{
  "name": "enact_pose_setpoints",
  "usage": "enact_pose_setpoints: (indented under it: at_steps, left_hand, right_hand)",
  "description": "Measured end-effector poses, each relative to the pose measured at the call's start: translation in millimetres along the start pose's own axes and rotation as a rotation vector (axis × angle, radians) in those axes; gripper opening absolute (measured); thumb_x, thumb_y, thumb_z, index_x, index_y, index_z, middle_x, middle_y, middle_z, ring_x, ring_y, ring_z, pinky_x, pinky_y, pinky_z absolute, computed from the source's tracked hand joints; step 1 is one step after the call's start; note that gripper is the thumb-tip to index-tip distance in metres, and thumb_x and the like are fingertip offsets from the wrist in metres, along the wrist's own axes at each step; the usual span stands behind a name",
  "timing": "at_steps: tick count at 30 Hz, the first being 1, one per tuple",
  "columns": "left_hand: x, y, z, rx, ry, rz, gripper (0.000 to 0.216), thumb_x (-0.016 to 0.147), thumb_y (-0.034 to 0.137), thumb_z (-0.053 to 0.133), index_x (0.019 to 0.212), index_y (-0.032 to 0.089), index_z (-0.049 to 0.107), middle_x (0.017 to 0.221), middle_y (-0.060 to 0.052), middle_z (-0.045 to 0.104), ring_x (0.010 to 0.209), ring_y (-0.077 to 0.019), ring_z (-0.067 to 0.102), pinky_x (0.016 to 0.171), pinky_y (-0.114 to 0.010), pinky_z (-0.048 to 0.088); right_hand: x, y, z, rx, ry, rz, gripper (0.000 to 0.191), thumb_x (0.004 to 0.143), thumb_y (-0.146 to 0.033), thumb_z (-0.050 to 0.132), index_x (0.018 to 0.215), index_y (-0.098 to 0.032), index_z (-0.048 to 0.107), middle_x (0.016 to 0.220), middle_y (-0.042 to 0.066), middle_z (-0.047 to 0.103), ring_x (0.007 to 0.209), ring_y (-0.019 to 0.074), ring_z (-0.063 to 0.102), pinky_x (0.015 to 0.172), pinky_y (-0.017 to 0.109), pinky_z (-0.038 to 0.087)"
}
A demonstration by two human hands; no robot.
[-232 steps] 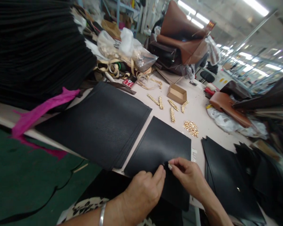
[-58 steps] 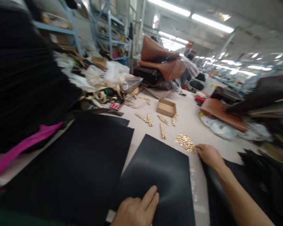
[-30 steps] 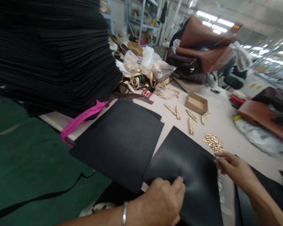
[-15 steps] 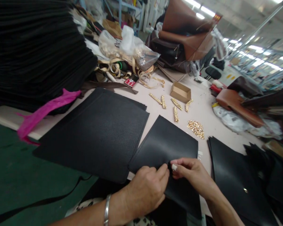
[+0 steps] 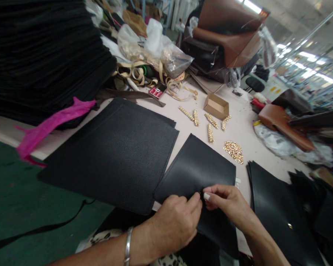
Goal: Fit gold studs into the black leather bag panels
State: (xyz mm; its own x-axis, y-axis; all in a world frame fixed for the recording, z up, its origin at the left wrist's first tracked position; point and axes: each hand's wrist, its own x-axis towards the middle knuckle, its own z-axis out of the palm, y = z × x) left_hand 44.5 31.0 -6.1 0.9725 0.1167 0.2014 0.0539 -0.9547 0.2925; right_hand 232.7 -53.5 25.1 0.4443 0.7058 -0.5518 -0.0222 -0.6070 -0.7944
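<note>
A smooth black leather panel (image 5: pixel 199 162) lies at the table's front edge, its near part hanging toward my lap. Over its middle, my left hand (image 5: pixel 180 218) is closed, fingertips together. My right hand (image 5: pixel 224 201) pinches thumb and forefinger at the same spot, almost touching the left fingertips. Whatever tiny piece is between the fingers is too small and hidden to name. To the left lies a stack of grained black leather panels (image 5: pixel 122 151). On the right rest more smooth black panels (image 5: pixel 274 199), the top one bearing a small gold metal fitting (image 5: pixel 290 225).
Beyond the panel are gold rows of small metal parts (image 5: pixel 210 133), a loose gold pile (image 5: pixel 233 151) and an open cardboard box (image 5: pixel 216 106). A tall black stack (image 5: pixel 44 62) with a pink strip (image 5: pixel 55 122) stands left. Brown leather bags (image 5: pixel 227 40) sit at the back.
The view has shifted slightly, so the table things appear a little to the right. Both hands stay pinched at the same spot on the panel, with only slight finger movement.
</note>
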Motion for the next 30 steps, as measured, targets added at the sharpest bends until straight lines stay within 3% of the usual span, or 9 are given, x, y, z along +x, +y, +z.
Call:
enact_pose_setpoints:
  at_steps: [3, 6, 15, 30]
  left_hand:
    - [0.6, -0.5, 1.2, 0.001, 0.009, 0.004, 0.045, 0.092, 0.033, 0.053, 0.13, 0.009, 0.052, 0.131, -0.011, 0.059, 0.078, -0.0198, 0.059, 0.056, -0.036, 0.043]
    - [0.4, -1.4, 2.5, -0.008, 0.013, 0.01, 0.042, 0.091, 0.031, 0.054, 0.128, 0.01, 0.053, 0.128, -0.011, 0.061, 0.076, -0.0189, 0.059, 0.055, -0.036, 0.041]
    - [-0.6, -2.6, 5.2, -0.042, 0.05, 0.024, 0.039, 0.091, 0.026, 0.054, 0.126, 0.009, 0.055, 0.111, -0.007, 0.064, 0.073, -0.0188, 0.056, 0.054, -0.036, 0.04]
    - [-2.1, -3.5, 9.2, -0.038, 0.039, 0.031, 0.038, 0.096, 0.02, 0.041, 0.13, 0.009, 0.053, 0.126, -0.009, 0.064, 0.073, -0.0179, 0.058, 0.057, -0.035, 0.042]
  right_hand:
    - [0.5, 0.7, 1.8, 0.021, 0.008, 0.001, 0.045, 0.057, -0.047, 0.088, 0.084, -0.014, 0.073, 0.065, 0.001, 0.068, 0.06, 0.0138, 0.062, 0.062, 0.027, 0.054]
    - [2.0, 1.0, 2.4, -0.044, -0.015, -0.019, 0.039, 0.064, -0.044, 0.083, 0.087, -0.014, 0.073, 0.067, 0.001, 0.068, 0.061, 0.0134, 0.062, 0.062, 0.027, 0.052]
    - [6.6, -11.7, 2.7, -0.494, -0.091, -0.065, 0.018, 0.081, -0.03, 0.061, 0.083, -0.016, 0.072, 0.064, 0.0, 0.064, 0.057, 0.0119, 0.055, 0.054, 0.025, 0.042]
    - [24.0, -29.4, -0.7, -0.663, -0.164, 0.095, 0.009, 0.076, -0.022, 0.061, 0.075, -0.017, 0.068, 0.061, 0.001, 0.065, 0.056, 0.0129, 0.06, 0.049, 0.021, 0.042]
